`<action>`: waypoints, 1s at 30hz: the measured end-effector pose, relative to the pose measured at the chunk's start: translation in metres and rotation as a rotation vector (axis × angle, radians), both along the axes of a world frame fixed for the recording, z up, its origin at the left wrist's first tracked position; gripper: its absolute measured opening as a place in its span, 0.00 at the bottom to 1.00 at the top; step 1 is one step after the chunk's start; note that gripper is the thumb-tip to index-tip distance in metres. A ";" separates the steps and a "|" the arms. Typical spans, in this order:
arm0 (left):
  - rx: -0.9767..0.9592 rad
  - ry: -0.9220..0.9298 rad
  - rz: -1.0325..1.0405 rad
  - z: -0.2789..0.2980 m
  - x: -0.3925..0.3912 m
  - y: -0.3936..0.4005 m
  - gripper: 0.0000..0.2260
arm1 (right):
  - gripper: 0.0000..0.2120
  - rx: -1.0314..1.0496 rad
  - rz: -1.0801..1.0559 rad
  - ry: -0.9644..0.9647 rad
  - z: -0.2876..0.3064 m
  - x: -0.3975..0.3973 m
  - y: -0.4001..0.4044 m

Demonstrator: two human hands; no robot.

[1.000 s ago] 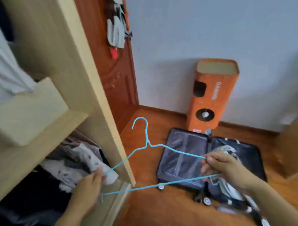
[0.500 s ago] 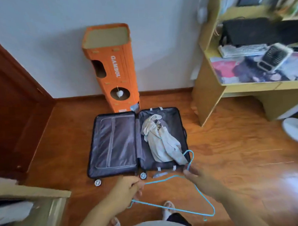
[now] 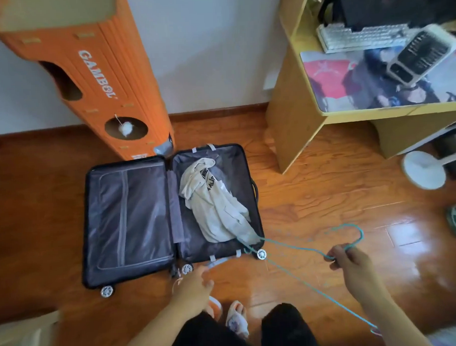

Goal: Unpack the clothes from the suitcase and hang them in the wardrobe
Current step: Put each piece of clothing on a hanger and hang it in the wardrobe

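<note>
Beyond the hands [image 3: 192,285], a black suitcase [image 3: 250,172] with grey lining holds a cream garment [image 3: 215,212]; the right hand [image 3: 352,261] grips a turquoise hanger [image 3: 293,247]. Orange tower [image 3: 92,74] behind.

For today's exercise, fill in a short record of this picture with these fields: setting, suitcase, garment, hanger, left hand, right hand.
setting: wooden floor beside a desk
suitcase: open flat on the floor
garment: pale, crumpled in the suitcase's right half
hanger: blue wire, hook end up by the right hand
left hand: reaching toward the suitcase, blurred, seems to hold nothing
right hand: fingers grip the hanger near its hook
</note>
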State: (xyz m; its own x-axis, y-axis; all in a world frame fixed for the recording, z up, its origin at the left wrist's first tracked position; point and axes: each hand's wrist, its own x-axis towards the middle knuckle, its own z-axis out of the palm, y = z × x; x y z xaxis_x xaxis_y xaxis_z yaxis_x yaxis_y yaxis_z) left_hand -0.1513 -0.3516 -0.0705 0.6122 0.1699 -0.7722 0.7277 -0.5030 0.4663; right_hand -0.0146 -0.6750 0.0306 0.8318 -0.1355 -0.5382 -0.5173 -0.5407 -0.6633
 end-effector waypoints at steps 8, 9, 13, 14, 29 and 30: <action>0.087 0.168 0.045 -0.058 0.130 0.023 0.11 | 0.11 0.004 0.032 -0.002 -0.103 0.162 0.012; 0.097 0.169 0.087 -0.074 0.144 0.021 0.12 | 0.12 0.006 0.043 0.023 -0.131 0.182 0.019; 0.086 0.200 0.273 -0.164 0.198 -0.007 0.12 | 0.14 0.027 0.195 0.125 -0.252 0.262 0.049; 0.060 0.198 0.310 -0.194 0.214 -0.017 0.14 | 0.13 0.023 0.232 0.123 -0.281 0.282 0.056; 0.401 0.203 0.639 -0.503 0.341 -0.002 0.14 | 0.12 0.002 0.455 0.180 -0.446 0.321 0.074; 0.349 0.150 0.732 -0.495 0.331 -0.002 0.14 | 0.12 -0.012 0.449 0.198 -0.443 0.315 0.074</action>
State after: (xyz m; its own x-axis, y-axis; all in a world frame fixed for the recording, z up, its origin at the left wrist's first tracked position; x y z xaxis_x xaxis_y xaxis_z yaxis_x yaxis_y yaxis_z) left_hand 0.1793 -0.3536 -0.5654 0.1476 0.7313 -0.6659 0.9699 0.0247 0.2422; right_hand 0.3009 -0.6014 -0.4120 0.6910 0.2060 -0.6929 -0.3473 -0.7460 -0.5682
